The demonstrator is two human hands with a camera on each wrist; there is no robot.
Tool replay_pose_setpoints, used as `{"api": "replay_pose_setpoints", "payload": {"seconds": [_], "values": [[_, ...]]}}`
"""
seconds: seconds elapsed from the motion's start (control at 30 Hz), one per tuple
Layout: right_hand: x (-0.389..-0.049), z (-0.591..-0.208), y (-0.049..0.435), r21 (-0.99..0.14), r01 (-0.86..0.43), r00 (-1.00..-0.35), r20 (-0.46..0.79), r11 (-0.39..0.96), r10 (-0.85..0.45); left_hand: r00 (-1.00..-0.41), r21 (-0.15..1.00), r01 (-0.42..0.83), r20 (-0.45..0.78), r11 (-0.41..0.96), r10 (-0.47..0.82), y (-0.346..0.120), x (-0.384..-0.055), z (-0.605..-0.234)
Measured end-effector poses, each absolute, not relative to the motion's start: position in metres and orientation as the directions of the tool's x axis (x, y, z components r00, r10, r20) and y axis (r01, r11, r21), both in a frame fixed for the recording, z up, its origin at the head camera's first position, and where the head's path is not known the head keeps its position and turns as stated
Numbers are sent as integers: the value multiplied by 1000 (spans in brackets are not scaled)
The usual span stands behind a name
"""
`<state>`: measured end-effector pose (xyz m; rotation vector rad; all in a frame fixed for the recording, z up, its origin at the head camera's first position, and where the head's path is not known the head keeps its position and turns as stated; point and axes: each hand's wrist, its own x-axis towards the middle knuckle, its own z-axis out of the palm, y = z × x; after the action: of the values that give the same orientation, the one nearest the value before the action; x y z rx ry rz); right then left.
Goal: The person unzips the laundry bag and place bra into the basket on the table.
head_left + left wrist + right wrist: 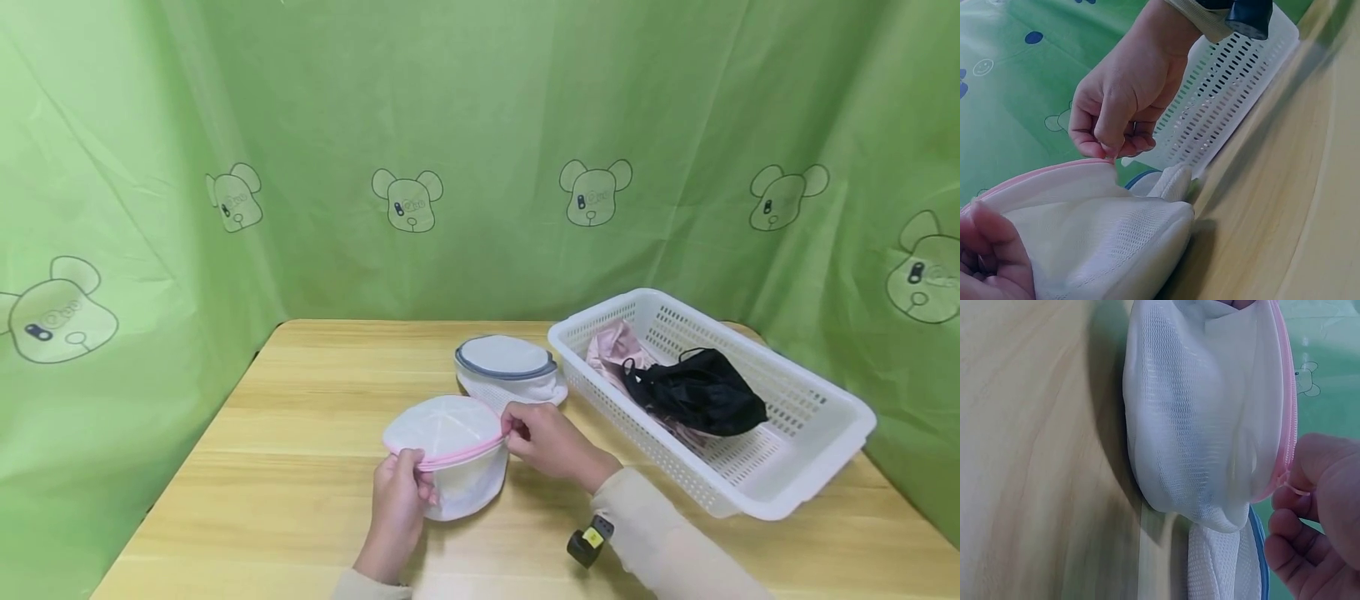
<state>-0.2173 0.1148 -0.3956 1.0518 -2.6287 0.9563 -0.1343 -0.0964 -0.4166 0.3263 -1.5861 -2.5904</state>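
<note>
A white mesh laundry bag [448, 421] with a pink zipper [1287, 419] round its top stands at the front middle of the table. Its zip looks closed along the part that shows. My left hand [397, 504] holds the bag's near left rim, thumb on top and fingers below. At the right end of the zipper, my right hand [551, 442] pinches the small zipper pull [1297, 490] between thumb and forefinger. Just behind this bag sits a second white mesh bag [506, 357] with a grey-blue rim, partly hidden in both wrist views.
To the right stands a white plastic basket [795, 492] with slotted walls. Inside it lie a black cloth item [701, 396] with straps and a pink satiny cloth [617, 343]. A green curtain [480, 100] hangs behind the wooden table [300, 400].
</note>
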Motion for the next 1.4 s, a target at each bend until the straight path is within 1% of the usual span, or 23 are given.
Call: {"api": "replay_pose_setpoints", "payload": {"seconds": [0.17, 0.37, 0.57, 0.73, 0.83, 0.93, 1.07, 1.27, 1.4], "values": [[-219, -395, 117, -503, -658, -749, 354, 560, -561, -976, 887, -39, -133, -461, -174, -97, -135, -416], [-224, -398, 120, -495, -671, -739, 384, 552, -554, -978, 881, -37, -130, -472, -166, -99, -135, -416], [-224, -401, 117, -512, -671, -740, 408, 536, -535, -968, 886, -21, -133, -464, -211, -95, -137, -419], [-221, -398, 113, -536, -655, -754, 409, 533, -515, -966, 897, 27, -91, -442, -244, -90, -137, -419], [-219, -394, 110, -544, -661, -747, 412, 517, -521, -969, 894, 51, -64, -444, -240, -88, -135, -417], [-215, -389, 107, -557, -667, -739, 412, 495, -533, -973, 900, 45, -59, -433, -224, -87, -135, -416], [-209, -385, 101, -565, -680, -724, 416, 467, -550, -981, 904, -14, -94, -428, -167, -85, -134, -416], [-196, -383, 88, -546, -741, -655, 463, 390, -597, -993, 907, -105, -117, -408, -5, -83, -130, -417], [-188, -383, 80, -561, -752, -631, 460, 347, -625, -990, 915, -138, -122, -380, 67, -82, -127, -418]]}}
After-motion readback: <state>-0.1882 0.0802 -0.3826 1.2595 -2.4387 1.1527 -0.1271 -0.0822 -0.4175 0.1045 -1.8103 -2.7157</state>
